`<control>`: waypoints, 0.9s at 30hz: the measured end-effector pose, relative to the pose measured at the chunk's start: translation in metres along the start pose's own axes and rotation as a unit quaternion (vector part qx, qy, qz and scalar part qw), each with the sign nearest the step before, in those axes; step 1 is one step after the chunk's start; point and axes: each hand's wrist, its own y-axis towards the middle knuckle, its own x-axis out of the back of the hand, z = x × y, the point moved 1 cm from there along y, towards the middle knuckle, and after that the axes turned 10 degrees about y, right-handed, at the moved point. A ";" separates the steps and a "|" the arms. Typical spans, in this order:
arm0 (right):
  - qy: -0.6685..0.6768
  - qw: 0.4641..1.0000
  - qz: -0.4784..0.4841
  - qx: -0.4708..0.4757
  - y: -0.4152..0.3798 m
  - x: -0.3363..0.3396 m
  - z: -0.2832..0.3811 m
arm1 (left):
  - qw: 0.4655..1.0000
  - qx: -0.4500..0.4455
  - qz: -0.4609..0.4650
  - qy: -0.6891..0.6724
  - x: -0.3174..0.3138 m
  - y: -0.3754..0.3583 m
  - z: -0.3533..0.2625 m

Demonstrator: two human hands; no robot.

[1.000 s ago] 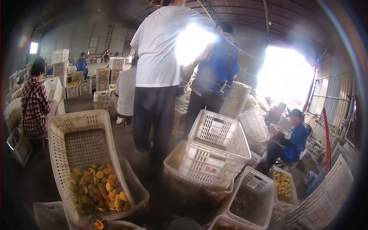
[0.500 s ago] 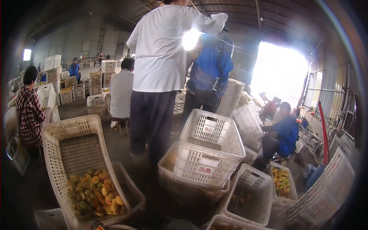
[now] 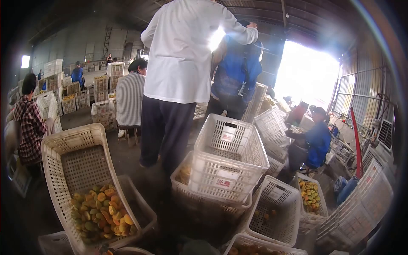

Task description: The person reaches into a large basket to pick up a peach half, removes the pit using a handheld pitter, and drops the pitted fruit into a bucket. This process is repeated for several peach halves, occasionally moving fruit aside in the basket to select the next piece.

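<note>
Dim shed interior, lit mostly by daylight from the big doorway (image 3: 307, 74) at right, blown out to pure white w/ no detail. Second glare patch flares between the white shirt (image 3: 180, 51) and the blue jacket (image 3: 238, 72), washing out edges there. Small bright window (image 3: 25, 61) far left. Haze lowers contrast mid-frame. Floor (image 3: 127, 157) and lower foreground dark, shadowy. Strong fisheye: black vignette at corners, crates bend near edges. Far background soft, grainy.

Fruit-sorting shed: corrugated metal walls (image 3: 361, 97), open doorway (image 3: 306, 72), stacked white crates (image 3: 229, 157), one tilted crate of fruit (image 3: 102, 212), seated workers (image 3: 316, 142) sorting.
</note>
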 end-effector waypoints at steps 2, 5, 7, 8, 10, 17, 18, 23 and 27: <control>-0.007 1.000 -0.008 -0.006 0.001 0.007 0.001 | 0.999 -0.028 0.006 -0.029 -0.023 -0.002 -0.018; -0.004 0.999 0.021 -0.045 0.002 0.022 0.001 | 0.992 -0.066 0.005 -0.109 -0.054 -0.007 -0.032; -0.078 0.993 -0.085 0.040 0.002 0.029 -0.003 | 0.979 -0.084 -0.022 -0.182 -0.085 -0.016 -0.048; -0.081 0.996 -0.042 0.008 0.002 0.034 -0.009 | 0.968 -0.096 -0.061 -0.224 -0.112 -0.015 -0.063; -0.137 0.990 -0.035 0.004 0.008 0.037 -0.020 | 0.931 -0.075 0.135 -0.330 -0.040 0.019 -0.011; -0.026 0.994 -0.077 -0.072 0.022 0.042 -0.021 | 0.977 -0.131 0.007 -0.169 -0.041 -0.015 -0.027; -0.035 0.994 -0.061 -0.087 0.021 0.044 -0.021 | 0.977 -0.148 -0.010 -0.151 -0.027 -0.014 -0.018; -0.037 0.992 -0.082 -0.086 0.022 0.051 -0.024 | 0.958 -0.238 -0.133 -0.086 -0.002 -0.056 -0.090; -0.008 0.989 -0.106 -0.104 0.020 0.065 -0.023 | 0.865 -0.275 -0.324 0.267 0.117 -0.104 -0.104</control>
